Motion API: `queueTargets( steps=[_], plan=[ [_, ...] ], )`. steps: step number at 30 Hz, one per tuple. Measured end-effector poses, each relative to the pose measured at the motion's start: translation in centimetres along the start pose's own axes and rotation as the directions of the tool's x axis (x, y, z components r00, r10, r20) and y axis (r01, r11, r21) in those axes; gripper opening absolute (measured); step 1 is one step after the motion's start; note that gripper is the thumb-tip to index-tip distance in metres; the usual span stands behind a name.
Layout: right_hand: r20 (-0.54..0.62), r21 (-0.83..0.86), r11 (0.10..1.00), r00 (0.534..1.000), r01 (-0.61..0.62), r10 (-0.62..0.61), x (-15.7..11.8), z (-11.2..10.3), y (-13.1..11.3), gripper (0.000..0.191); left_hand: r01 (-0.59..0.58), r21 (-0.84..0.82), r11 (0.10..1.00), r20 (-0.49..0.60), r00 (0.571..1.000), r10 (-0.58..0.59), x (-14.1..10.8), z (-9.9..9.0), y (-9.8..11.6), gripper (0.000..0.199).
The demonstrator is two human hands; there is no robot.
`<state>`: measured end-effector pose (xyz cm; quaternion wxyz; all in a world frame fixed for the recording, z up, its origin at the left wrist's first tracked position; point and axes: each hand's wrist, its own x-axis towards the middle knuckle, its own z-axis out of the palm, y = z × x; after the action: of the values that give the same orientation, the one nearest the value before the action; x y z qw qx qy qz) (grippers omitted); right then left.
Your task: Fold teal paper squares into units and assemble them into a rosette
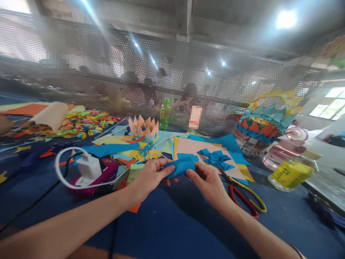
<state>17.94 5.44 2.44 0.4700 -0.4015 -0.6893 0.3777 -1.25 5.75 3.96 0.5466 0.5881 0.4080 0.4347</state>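
Note:
Between my two hands is a folded piece of blue paper (181,167), held a little above the dark blue table (172,223). My left hand (154,172) pinches its left end, thumb on top and fingers beneath. On the right end, my right hand (207,180) grips with thumb and fingers. Just beyond lie several folded blue paper pieces (217,159) on a stack of pink paper (199,145). Scissors (246,198) with red and yellow handles rest beside my right wrist, their blades partly hidden.
On the left stand a purple power strip (107,171) with a white charger (88,166) and cables, before a heap of colourful paper pieces (86,120). A pink paper crown-like ring (144,127), green bottle (165,114), paper basket (256,131) and yellow-labelled bottle (292,174) stand around.

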Motion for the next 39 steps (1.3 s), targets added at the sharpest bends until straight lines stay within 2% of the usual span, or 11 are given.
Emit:
queueTargets(
  steps=[13, 24, 39],
  plan=[
    [-0.109, -0.053, 0.996, 0.992, -0.075, 0.069, -0.22, 0.42, -0.25, 0.039, -0.018, 0.075, 0.997, 0.047, 0.999, 0.014, -0.34, 0.38, 0.27, 0.030],
    [-0.127, -0.076, 0.993, 0.989, -0.088, 0.078, -0.63, 0.83, -0.28, 0.045, -0.049, 0.131, 0.990, 0.060, 0.997, 0.041, -0.39, 0.24, -0.29, 0.024],
    [-0.117, -0.124, 0.990, 0.992, -0.068, 0.053, -0.93, 0.93, -0.23, 0.041, -0.047, 0.131, 0.990, 0.056, 0.998, 0.040, -0.35, 0.22, -0.14, 0.019]
  ],
)
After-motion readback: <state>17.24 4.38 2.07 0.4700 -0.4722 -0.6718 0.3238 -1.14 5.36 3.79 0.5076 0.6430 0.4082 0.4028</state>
